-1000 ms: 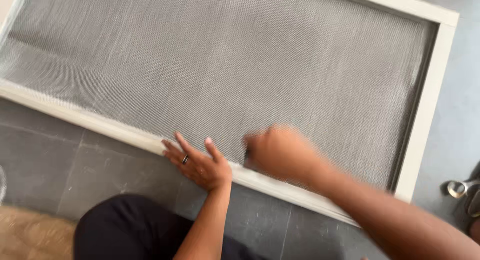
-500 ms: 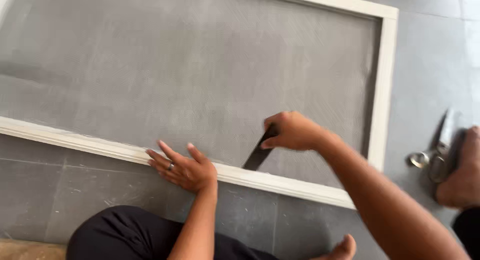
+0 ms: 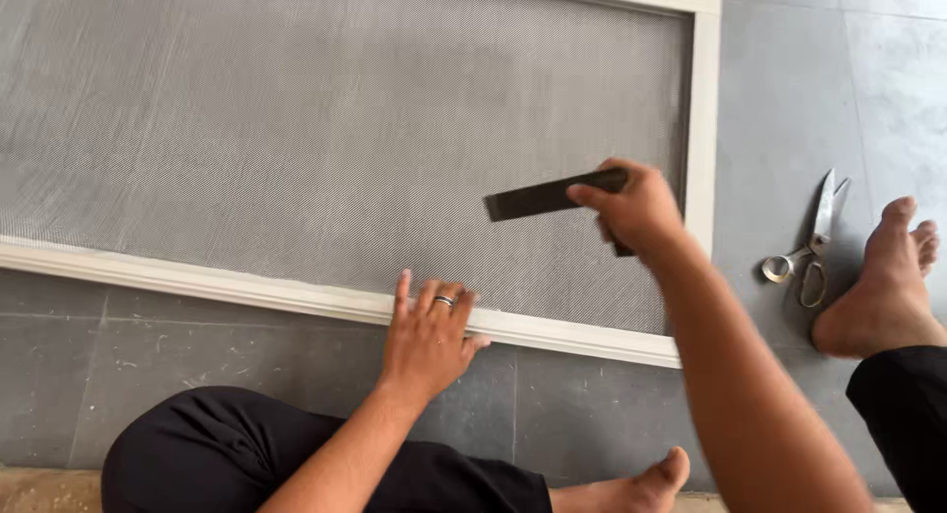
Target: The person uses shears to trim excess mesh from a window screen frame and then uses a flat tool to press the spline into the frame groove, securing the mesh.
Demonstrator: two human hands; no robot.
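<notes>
Head view: person sitting on a grey tile floor [image 3: 197, 355], looking down at a big screen panel.
Left hand [image 3: 426, 337]: flat, fingers spread, pressing on the near rail of the white frame [image 3: 247, 291]; ring on one finger.
Right hand [image 3: 636, 209]: fingers closed round a flat dark tool [image 3: 547, 197], held up over the mesh, blade sticking out to the left of the hand.
Mesh [image 3: 326, 128]: grey, fills the frame, directly beyond the left hand.
Scissors [image 3: 811, 242]: on the floor right of the right hand, outside the frame, just beside a bare foot [image 3: 888, 286].
</notes>
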